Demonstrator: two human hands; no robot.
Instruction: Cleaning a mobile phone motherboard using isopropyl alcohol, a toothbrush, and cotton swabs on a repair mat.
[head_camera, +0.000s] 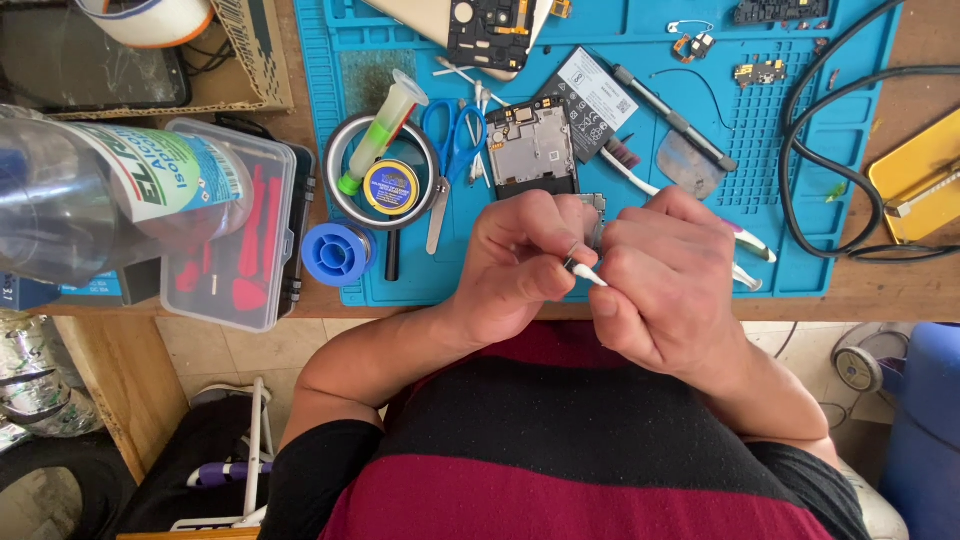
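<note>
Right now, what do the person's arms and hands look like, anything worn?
Both hands bare: left hand, right hand, no gloves or rings visible. Forearms bare; black short sleeves end near the elbows. Shirt has wide dark red and black stripes.

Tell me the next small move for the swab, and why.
Probably ease the white swab tip in the right hand onto the small part pinched by the left hand; the two hands already meet above the blue mat, with the part mostly hidden.
</note>
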